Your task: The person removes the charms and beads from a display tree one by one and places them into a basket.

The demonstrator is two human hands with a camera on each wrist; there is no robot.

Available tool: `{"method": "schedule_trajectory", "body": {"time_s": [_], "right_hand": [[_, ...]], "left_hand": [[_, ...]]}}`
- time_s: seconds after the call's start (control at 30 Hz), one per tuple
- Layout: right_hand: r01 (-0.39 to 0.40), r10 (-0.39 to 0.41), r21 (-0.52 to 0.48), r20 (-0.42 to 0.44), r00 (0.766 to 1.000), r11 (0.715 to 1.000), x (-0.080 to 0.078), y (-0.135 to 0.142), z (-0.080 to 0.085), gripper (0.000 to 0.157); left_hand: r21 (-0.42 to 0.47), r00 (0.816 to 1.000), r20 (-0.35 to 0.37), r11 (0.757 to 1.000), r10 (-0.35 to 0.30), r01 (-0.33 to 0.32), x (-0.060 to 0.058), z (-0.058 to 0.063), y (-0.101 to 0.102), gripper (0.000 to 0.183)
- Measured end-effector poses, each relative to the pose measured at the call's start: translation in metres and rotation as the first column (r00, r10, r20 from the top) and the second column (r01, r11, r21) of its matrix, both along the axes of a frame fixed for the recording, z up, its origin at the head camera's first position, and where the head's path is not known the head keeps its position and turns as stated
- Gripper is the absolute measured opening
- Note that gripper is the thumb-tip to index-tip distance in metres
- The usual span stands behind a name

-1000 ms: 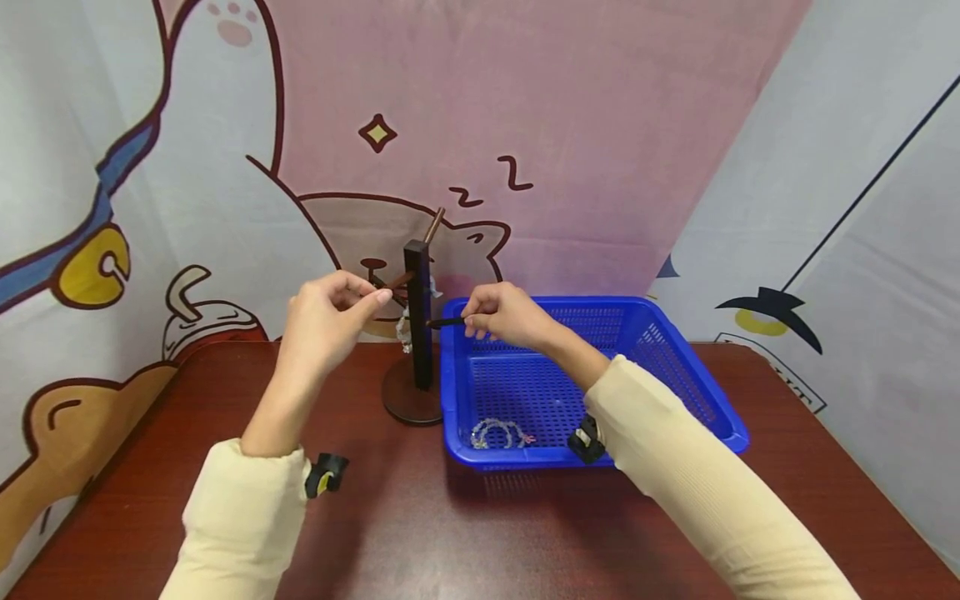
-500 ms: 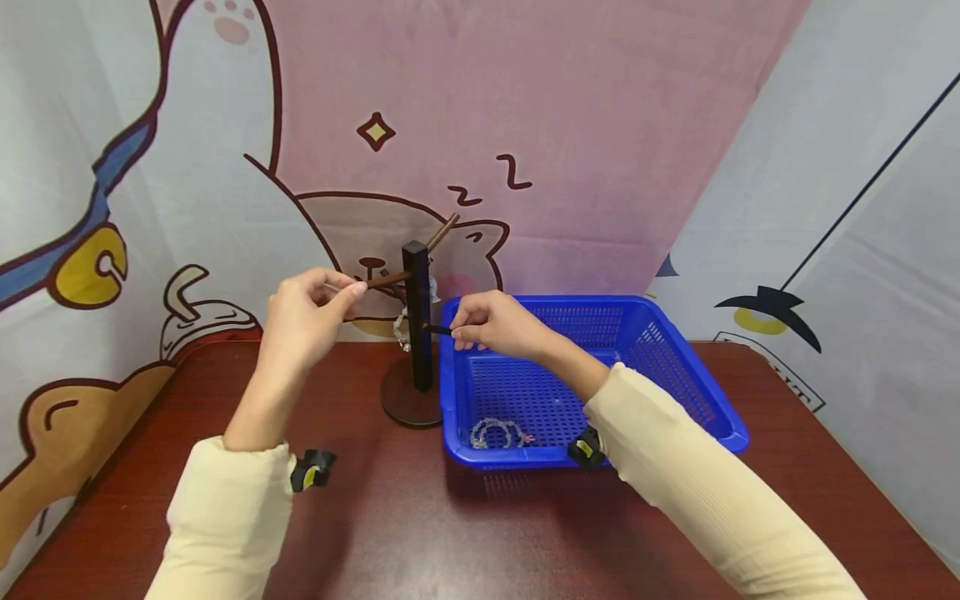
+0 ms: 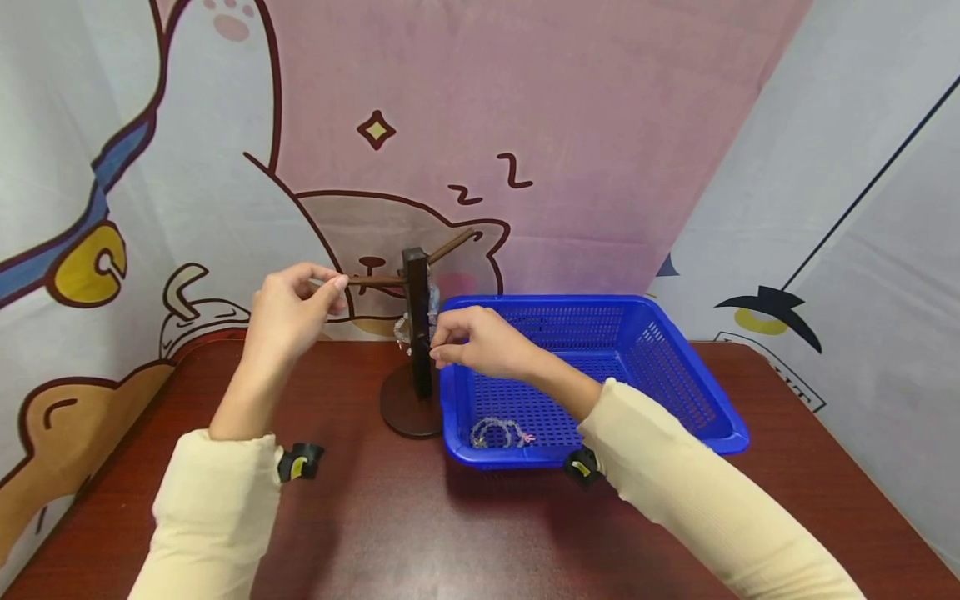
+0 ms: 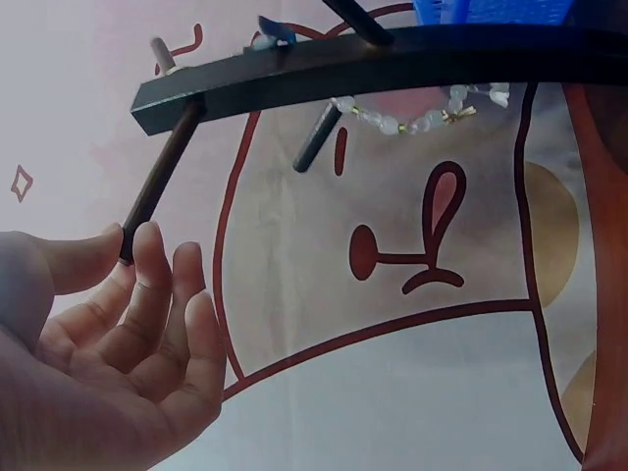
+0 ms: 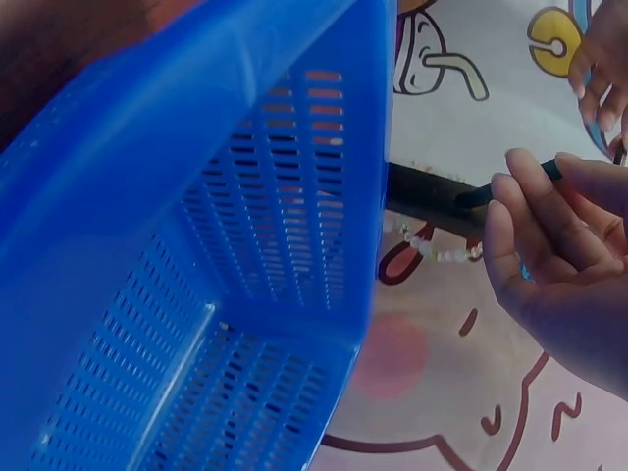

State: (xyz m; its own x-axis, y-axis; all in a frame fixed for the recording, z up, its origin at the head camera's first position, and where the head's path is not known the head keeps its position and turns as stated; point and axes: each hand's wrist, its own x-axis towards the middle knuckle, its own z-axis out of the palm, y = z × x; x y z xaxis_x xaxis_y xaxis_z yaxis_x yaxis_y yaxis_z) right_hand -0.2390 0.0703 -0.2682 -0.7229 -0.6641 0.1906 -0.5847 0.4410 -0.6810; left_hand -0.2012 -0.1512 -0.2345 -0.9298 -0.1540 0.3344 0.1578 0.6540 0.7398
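A dark wooden stand [image 3: 419,342] with a square post, a round base and several pegs stands upright on the table. My left hand [image 3: 288,312] pinches the end of an upper peg [image 4: 165,177] between thumb and index finger. Lower on the post, my right hand [image 3: 487,342] pinches a shorter dark peg [image 5: 479,195], mostly hidden behind the fingers in the head view. A clear beaded bracelet [image 4: 392,124] hangs from a peg behind the post. Something pale blue [image 3: 434,300] hangs by the post's right side.
Just right of the stand sits a blue perforated basket [image 3: 596,454], under my right forearm. Clear beaded bracelets [image 3: 495,431] lie in its near left corner. A cartoon-printed cloth [image 3: 600,125] closes off the back of the reddish-brown table [image 3: 405,533].
The stand has turned, its upper left peg swinging leftward and its back peg rightward. My left hand has moved left with the peg, my right hand left and slightly down.
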Motion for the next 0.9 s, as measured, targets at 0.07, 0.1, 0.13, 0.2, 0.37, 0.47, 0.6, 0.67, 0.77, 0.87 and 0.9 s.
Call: {"method": "schedule_trajectory", "body": {"time_s": [0.07,0.1,0.13,0.2,0.37,0.47,0.6,0.67,0.77,0.87,0.9], "right_hand": [[-0.005,0.005,-0.003,0.001,1.000,1.000,0.002,-0.002,0.000,0.006],[-0.008,0.008,-0.003,-0.001,1.000,1.000,0.004,-0.003,0.000,0.006],[-0.009,0.009,-0.005,-0.002,1.000,1.000,0.005,-0.004,0.000,0.005],[-0.012,0.012,-0.006,0.003,1.000,1.000,0.007,-0.006,0.001,0.005],[-0.018,0.018,0.009,0.006,1.000,1.000,0.013,-0.011,0.001,0.003],[-0.026,0.026,0.011,0.000,1.000,1.000,0.015,-0.013,0.001,0.004],[-0.029,0.029,0.010,-0.022,0.999,1.000,0.017,-0.015,-0.001,0.003],[-0.027,0.027,0.014,-0.035,0.999,1.000,0.018,-0.017,-0.001,0.004],[-0.033,0.033,0.016,-0.042,0.999,0.999,0.019,-0.019,-0.002,0.006],[-0.034,0.035,0.022,-0.055,0.998,0.999,0.020,-0.020,-0.002,0.008],[-0.036,0.037,0.024,-0.059,0.998,0.999,0.021,-0.020,-0.002,0.008]], "left_hand": [[0.005,1.000,0.014,1.000,-0.004,0.004,-0.001,0.000,-0.002,0.029],[0.006,1.000,0.020,1.000,-0.007,0.007,-0.001,0.000,-0.002,0.030],[0.005,1.000,0.024,1.000,-0.011,0.011,-0.002,0.000,-0.003,0.031],[-0.002,0.999,0.027,1.000,-0.017,0.017,-0.004,0.001,-0.005,0.031],[-0.020,0.999,0.036,0.999,-0.033,0.034,-0.009,0.001,-0.010,0.033],[-0.026,0.998,0.046,0.999,-0.040,0.042,-0.012,0.002,-0.012,0.033],[-0.030,0.997,0.052,0.998,-0.048,0.050,-0.016,0.002,-0.012,0.032],[-0.026,0.997,0.060,0.998,-0.054,0.056,-0.017,0.003,-0.013,0.032],[-0.030,0.996,0.069,0.997,-0.064,0.066,-0.020,0.003,-0.015,0.032],[-0.031,0.995,0.069,0.996,-0.078,0.080,-0.022,0.004,-0.016,0.031],[-0.032,0.994,0.067,0.996,-0.081,0.084,-0.022,0.004,-0.016,0.030]]}}
